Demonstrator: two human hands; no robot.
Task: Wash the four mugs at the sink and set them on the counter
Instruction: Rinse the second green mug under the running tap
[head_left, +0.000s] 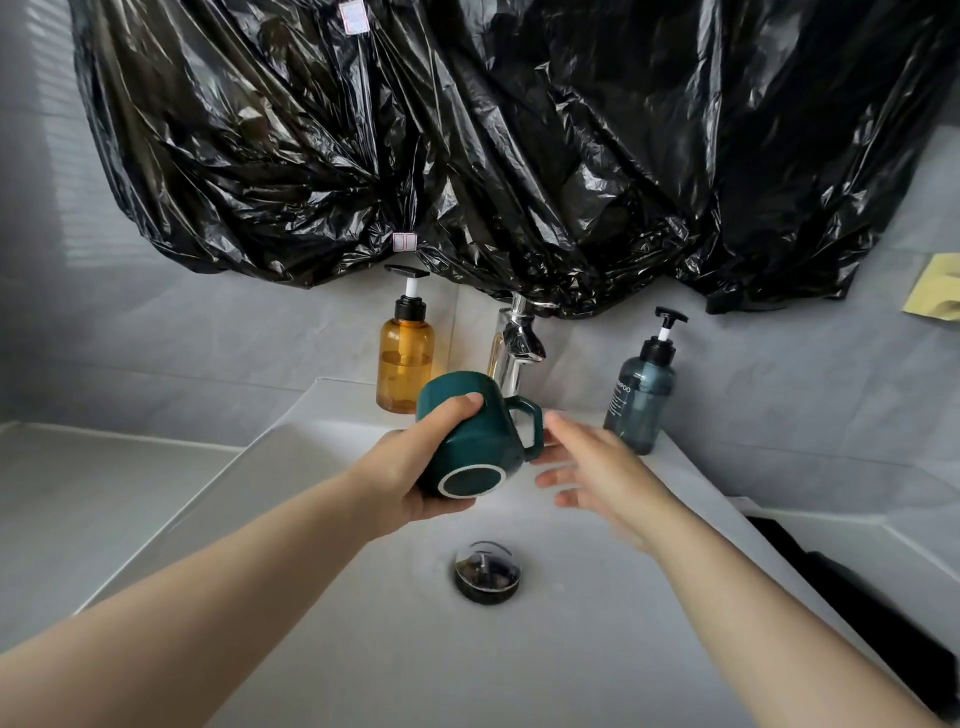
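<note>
One mug (488, 431) is in view, dark green, and you have it in your left hand (410, 473). Your fingers are curled round its body, with the thumb lying across the top of its side. The mug is tipped over, so its pale-ringed base faces you and its handle sticks out to the right. It hangs in the air above the white sink (291, 436), in front of the chrome tap (514, 348) and above the basin, farther from you than the drain plug (487, 571).

Your right hand (597, 473) holds nothing. Its fingers are straight and spread, somewhat blurred, and the fingertips are just beside the mug's handle; you cannot tell whether they touch it.

On the sink's back ledge an amber pump bottle (405, 364) stands left of the tap and a blue-grey pump bottle (641, 400) stands right of it. Crumpled black plastic sheeting (519, 156) covers the wall above. The grey counter (104, 493) lies to the left of the sink.
</note>
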